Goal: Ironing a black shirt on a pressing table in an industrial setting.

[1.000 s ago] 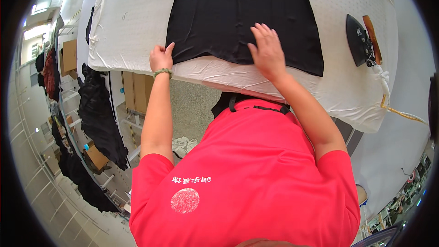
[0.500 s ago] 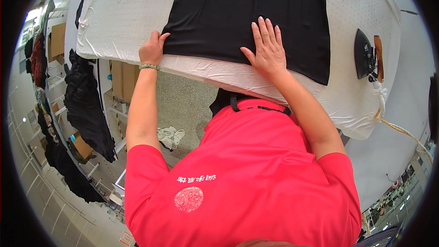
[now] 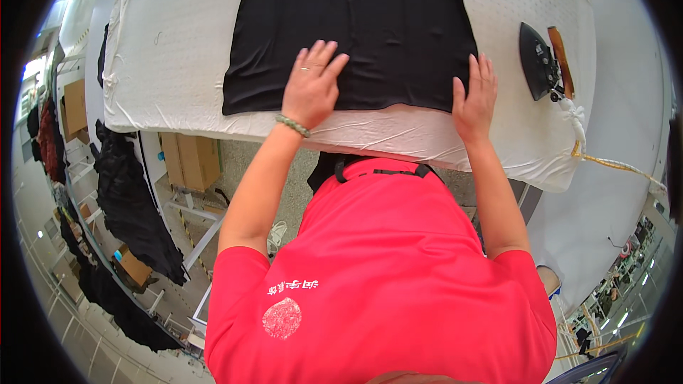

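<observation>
A black short-sleeved garment [image 3: 356,35], like a shirt, lies spread on the white padded ironing table [image 3: 171,64], its hem toward me. My left hand [image 3: 311,85] rests on the cloth near the hem, left of the middle, with its fingers stretched out. At the garment's right side edge, close to the lower corner, is my right hand [image 3: 475,99], its fingers straight and the thumb a little apart. Neither hand grips the cloth. Small creases show across the fabric, and the garment's top runs out of view.
An iron [image 3: 538,62] with a brown handle stands at the table's right, its yellowish cord [image 3: 615,163] trailing off right. Cardboard boxes [image 3: 191,160] sit under the left side. Black garments [image 3: 131,203] hang over a rail farther left.
My left hand let go of the garment's left lower corner and moved right onto the cloth. My right hand slid from the cloth to its right edge. The hem lies straighter.
</observation>
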{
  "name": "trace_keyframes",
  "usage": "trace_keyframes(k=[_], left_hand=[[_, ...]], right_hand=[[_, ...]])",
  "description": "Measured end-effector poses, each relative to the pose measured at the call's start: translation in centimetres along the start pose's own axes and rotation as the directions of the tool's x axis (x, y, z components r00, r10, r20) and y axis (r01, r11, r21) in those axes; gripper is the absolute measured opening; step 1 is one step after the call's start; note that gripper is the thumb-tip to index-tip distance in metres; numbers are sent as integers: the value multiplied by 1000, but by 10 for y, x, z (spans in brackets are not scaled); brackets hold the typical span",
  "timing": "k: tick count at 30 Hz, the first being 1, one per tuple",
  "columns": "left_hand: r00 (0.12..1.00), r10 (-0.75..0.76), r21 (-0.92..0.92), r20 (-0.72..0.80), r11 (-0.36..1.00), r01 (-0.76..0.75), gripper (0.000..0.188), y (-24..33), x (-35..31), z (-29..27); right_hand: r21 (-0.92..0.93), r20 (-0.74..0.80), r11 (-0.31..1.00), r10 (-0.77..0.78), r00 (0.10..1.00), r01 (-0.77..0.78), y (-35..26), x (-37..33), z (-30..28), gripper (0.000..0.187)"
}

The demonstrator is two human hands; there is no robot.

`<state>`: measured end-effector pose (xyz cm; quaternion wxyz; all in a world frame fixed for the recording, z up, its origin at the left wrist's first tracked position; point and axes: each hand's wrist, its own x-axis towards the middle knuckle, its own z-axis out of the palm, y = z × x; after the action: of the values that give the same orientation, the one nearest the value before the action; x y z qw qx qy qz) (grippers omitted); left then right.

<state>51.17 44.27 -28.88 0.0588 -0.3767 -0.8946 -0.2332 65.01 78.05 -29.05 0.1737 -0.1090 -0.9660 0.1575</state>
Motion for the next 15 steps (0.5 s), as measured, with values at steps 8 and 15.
trace_keyframes(k=[8,15], left_hand=[[996,-15,128,84,992,4,57,-12,-6,9],[971,7,174,240,984,-50,67,4,1,5]], right_hand=[[-46,350,777,601,719,-627,35,-42,-46,31],[114,388,749,571,723,-653,57,-51,-46,29]])
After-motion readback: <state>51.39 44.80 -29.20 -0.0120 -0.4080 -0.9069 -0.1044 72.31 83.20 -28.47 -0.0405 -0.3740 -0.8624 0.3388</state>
